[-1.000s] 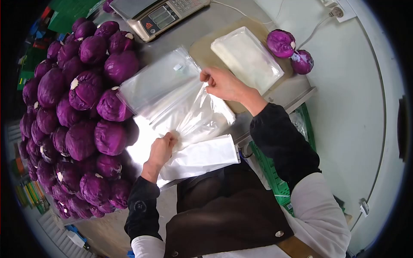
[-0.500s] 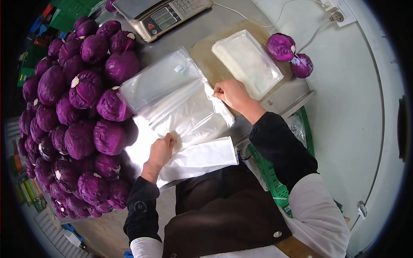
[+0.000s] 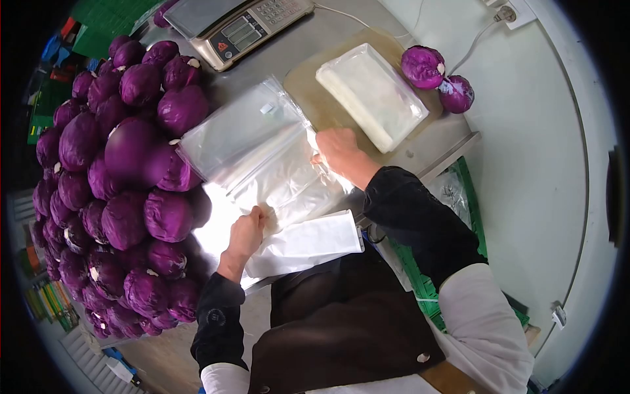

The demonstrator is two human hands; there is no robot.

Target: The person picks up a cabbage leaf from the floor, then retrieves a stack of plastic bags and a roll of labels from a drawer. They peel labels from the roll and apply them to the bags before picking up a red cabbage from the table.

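Note:
Clear plastic bags [image 3: 230, 141] lie flat on the metal table in front of me. My left hand [image 3: 246, 235] is closed at their near side, thumb and fingers pinched on the plastic. Curled closed over the right edge of the bags is my right hand [image 3: 340, 154], gripping crumpled, shiny plastic; its fingertips are partly hidden. Between my left hand and the apron, a folded white sheet [image 3: 308, 243] lies along the table's front edge.
Red cabbages [image 3: 125, 220] are piled high on the left. A weighing scale [image 3: 239, 33] stands at the back. A stack of clear bags [image 3: 374, 92] rests on a brown board [image 3: 315, 72], beside two cabbages [image 3: 423, 67]. A green crate [image 3: 472, 203] sits below the table's right end.
My right hand has moved slightly left and toward me over the bags, pulling at their right edge. My left hand stays almost in place. The view has shifted a little.

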